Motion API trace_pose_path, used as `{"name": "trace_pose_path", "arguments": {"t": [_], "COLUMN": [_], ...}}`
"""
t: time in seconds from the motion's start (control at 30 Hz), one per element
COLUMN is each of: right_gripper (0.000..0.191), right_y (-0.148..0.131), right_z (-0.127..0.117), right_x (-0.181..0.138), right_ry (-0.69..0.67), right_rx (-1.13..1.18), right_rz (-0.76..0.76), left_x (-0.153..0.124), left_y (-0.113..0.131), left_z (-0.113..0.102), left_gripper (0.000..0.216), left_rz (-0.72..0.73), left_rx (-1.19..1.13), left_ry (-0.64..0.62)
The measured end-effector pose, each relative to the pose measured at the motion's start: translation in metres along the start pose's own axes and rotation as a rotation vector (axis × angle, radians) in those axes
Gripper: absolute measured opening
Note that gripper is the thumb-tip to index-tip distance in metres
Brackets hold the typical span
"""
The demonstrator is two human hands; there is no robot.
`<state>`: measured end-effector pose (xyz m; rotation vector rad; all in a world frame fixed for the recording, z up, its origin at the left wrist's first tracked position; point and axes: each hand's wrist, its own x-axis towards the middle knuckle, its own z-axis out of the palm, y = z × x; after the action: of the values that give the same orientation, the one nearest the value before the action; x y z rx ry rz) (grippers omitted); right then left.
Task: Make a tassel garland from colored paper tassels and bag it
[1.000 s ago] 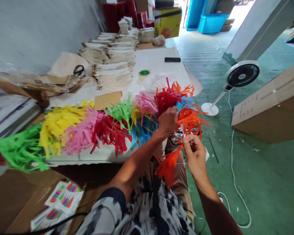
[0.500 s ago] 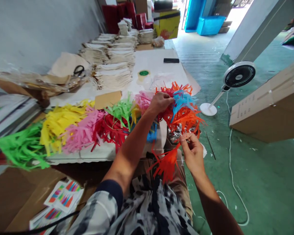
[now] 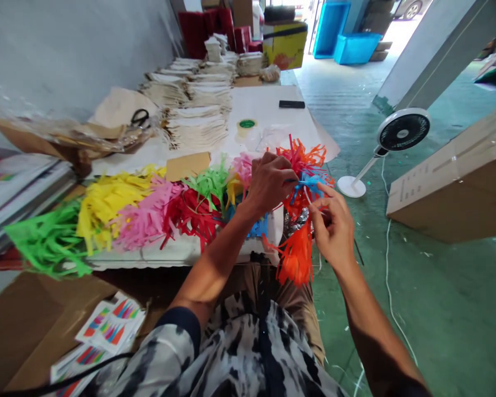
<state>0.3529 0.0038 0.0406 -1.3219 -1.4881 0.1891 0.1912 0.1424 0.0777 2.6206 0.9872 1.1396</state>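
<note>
foreground: the wearer's patterned shirt [image 3: 248,353] spans the lower edge, with printed cards [image 3: 111,322] bearing multicoloured fringe designs to its left. above the wearer's lap, an orange tassel [image 3: 296,259] hangs with its strands downward, just below the right hand [image 3: 334,223]. this hand is nearly closed at the fingertips, thumb and forefinger pinching a narrow white strip [image 3: 307,194]; the other fingers are loosely bent. crinkled silver material [image 3: 296,221] lies behind the orange tassel. the left hand [image 3: 273,182], back upward and fingers curled, grips strands of a blue tassel [image 3: 313,183] at its fingertips, near the right hand.

along the near edge of the white-covered table [image 3: 268,105], from left to right, lie a green tassel [image 3: 49,237], a yellow tassel [image 3: 111,207], a pink tassel [image 3: 149,216] and a red tassel [image 3: 188,214], overlapping one another; a light-green tassel [image 3: 209,184] lies just behind the red one.

middle ground: a flat brown card [image 3: 188,166], a tape roll [image 3: 247,125] and a black oblong object [image 3: 291,104] rest on the table; to the right, a white-rimmed fan [image 3: 403,132] stands on the green floor beside a large carton [image 3: 454,182].

background: pale stacks [image 3: 209,85] line the table towards a yellow box [image 3: 285,47], with a blue bin [image 3: 357,48] on the floor beyond.
</note>
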Motion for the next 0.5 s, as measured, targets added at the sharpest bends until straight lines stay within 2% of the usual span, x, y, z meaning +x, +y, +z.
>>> {"name": "trace_pose_path", "arguments": {"t": [0.07, 0.13, 0.3, 0.37, 0.5], "right_gripper": [0.016, 0.018, 0.030, 0.033, 0.035], "right_y": [0.004, 0.008, 0.009, 0.006, 0.001], "right_z": [0.006, 0.014, 0.030, 0.034, 0.039], "right_x": [0.015, 0.024, 0.018, 0.012, 0.005], "right_ry": [-0.053, -0.093, -0.190, -0.202, -0.199], "right_rx": [-0.037, 0.007, 0.452, 0.579, 0.704], "right_rz": [-0.038, 0.007, 0.348, 0.435, 0.550], "left_x": [-0.006, -0.013, -0.033, -0.040, -0.049], "left_y": [0.001, 0.002, 0.004, 0.004, 0.004], "left_z": [-0.002, -0.004, -0.005, -0.002, 0.001], "left_gripper": [0.005, 0.008, 0.032, 0.030, 0.030], "left_rz": [0.026, -0.015, -0.336, -0.415, -0.505], "left_rx": [-0.177, -0.420, -1.057, -1.159, -1.190], "left_ry": [-0.023, -0.056, -0.035, -0.005, 0.022]}}
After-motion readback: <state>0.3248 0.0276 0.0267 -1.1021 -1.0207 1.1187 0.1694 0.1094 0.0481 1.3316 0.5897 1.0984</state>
